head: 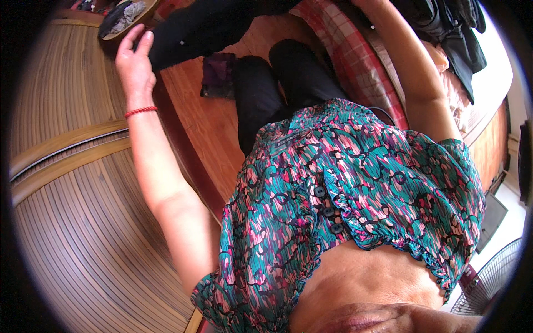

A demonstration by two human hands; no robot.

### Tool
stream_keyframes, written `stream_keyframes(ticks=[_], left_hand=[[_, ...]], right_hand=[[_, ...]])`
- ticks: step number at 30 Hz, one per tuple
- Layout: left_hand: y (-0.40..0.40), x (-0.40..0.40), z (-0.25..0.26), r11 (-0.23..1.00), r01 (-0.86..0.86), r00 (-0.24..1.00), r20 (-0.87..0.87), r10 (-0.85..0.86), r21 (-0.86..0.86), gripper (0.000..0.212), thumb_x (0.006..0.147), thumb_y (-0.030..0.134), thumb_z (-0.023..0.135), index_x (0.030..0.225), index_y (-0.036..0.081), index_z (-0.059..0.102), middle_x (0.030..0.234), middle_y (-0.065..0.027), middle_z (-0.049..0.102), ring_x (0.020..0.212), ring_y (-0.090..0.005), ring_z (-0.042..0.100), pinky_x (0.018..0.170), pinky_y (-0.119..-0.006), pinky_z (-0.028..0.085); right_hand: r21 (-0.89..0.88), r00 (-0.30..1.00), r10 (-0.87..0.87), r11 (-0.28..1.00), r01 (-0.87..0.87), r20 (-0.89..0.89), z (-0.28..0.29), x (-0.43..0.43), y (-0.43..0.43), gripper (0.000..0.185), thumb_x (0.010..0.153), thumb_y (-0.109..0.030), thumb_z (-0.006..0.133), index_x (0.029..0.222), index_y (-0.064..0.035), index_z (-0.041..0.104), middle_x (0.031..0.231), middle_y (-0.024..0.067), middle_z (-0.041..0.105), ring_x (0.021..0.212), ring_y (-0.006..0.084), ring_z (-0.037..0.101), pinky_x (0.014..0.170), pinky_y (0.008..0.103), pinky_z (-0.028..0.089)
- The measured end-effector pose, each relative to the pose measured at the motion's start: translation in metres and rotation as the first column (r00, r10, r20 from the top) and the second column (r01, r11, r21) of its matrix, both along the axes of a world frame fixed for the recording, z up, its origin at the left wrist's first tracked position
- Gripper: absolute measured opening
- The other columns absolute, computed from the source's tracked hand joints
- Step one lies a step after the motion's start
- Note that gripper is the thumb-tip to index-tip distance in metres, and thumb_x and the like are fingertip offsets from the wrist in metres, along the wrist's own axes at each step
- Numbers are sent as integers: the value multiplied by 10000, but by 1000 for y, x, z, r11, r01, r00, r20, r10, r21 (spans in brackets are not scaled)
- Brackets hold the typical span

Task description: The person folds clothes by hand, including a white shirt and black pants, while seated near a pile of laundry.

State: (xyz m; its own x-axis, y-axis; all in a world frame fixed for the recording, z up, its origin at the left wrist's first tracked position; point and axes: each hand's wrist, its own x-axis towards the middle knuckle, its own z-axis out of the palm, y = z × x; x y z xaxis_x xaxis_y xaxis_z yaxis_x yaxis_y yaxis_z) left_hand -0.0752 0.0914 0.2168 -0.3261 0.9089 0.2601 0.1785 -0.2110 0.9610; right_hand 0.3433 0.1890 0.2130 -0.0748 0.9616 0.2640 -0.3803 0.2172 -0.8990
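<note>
My left hand [135, 62], with a red braided cord [140, 111] at the wrist, is at the upper left. Its thumb and fingers are visibly apart, and it meets the left end of a black cloth garment [204, 31]. Whether any cloth is pinched in the fingers cannot be made out. The garment stretches across the top of the view towards the right and is cut off by the frame. Of my right hand [366, 2] only the part near the wrist shows at the top edge; its fingers are out of view.
Left stands a cabinet with ribbed wood-pattern doors [91, 233]. A basket [129, 18] with cloth is beyond my left hand. Folded dark purple cloth [218, 70] lies on the wood floor [195, 120]. Right are a bed edge with red checked cloth [354, 58], dark clothes [458, 50] and a fan [491, 279].
</note>
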Motion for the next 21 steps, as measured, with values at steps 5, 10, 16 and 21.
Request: stream_keyframes(ticks=[5, 10, 16, 21], left_hand=[[-53, 26, -106, 982, 60, 987, -133, -85, -178, 280, 865, 13, 673, 1144, -2, 658, 1136, -83, 664, 1067, -172, 589, 990, -311, 434], [-120, 42, -201, 874, 119, 978, 207, -22, -471, 265, 878, 16, 665, 1143, -1, 653, 1128, -71, 646, 1058, -174, 572, 987, -302, 425], [-131, 42, -219, 884, 112, 957, 290, 28, -453, 276, 913, 6, 611, 1188, -13, 621, 1212, -89, 618, 1136, -184, 543, 1044, -311, 369], [-114, 45, -195, 942, 126, 976, 208, -62, -310, 337, 920, -42, 539, 1253, -11, 580, 1305, -101, 577, 1240, -185, 487, 1099, -316, 305]], right_hand=[[-128, 914, -53, 985, 113, 403, -107, 26, -81, 263, 873, -187, 656, 1045, 11, 666, 998, 62, 680, 960, 153, 583, 890, 295, 451], [-353, 667, 132, 913, 207, 733, -173, 43, -154, 350, 844, -235, 683, 1052, 42, 631, 977, 136, 667, 949, 219, 607, 860, 328, 471], [-299, 319, 254, 949, 101, 913, -180, 32, -121, 632, 830, -573, 640, 830, 59, 645, 774, 246, 631, 759, 314, 651, 699, 431, 495], [-42, 316, 21, 997, 60, 948, -186, 11, -104, 504, 861, -458, 661, 878, 46, 647, 815, 248, 651, 786, 368, 650, 718, 438, 502]])
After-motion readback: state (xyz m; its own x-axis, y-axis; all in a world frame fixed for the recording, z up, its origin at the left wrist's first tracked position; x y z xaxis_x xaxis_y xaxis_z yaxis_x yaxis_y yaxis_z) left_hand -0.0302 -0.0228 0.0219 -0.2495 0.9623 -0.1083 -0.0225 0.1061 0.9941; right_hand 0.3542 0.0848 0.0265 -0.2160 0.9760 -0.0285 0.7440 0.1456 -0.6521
